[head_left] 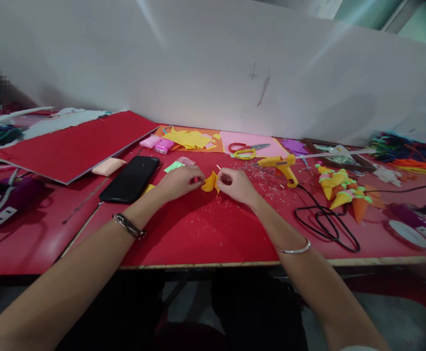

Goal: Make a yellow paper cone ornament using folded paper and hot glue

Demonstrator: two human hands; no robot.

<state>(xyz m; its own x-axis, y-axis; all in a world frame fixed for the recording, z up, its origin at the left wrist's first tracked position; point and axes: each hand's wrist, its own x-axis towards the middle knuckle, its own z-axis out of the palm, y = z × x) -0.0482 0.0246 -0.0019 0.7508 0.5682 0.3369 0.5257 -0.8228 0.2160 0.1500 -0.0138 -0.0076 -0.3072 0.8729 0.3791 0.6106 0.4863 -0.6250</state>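
Above the red table, a small yellow-orange curved piece [210, 182] is between my two hands. My left hand [184, 182] has its fingers pinched at the piece's left side. My right hand [237, 185] is closed at its right side, with a short pale tip [218, 167] showing above the fingers. A black phone [130, 179] lies left of my left hand. Beyond the hands are red and yellow scissors [247, 150] and yellow paper pieces [188, 138]. A yellow glue gun [280, 167] lies to the right of my right hand.
A large red board [81, 141] lies at the left. Several small decorated cones [342, 187], a black cable [320, 222], and a purple power strip [417, 222] are on the right. Pink packets [157, 143] sit further back. Scraps dot the red tabletop [198, 243].
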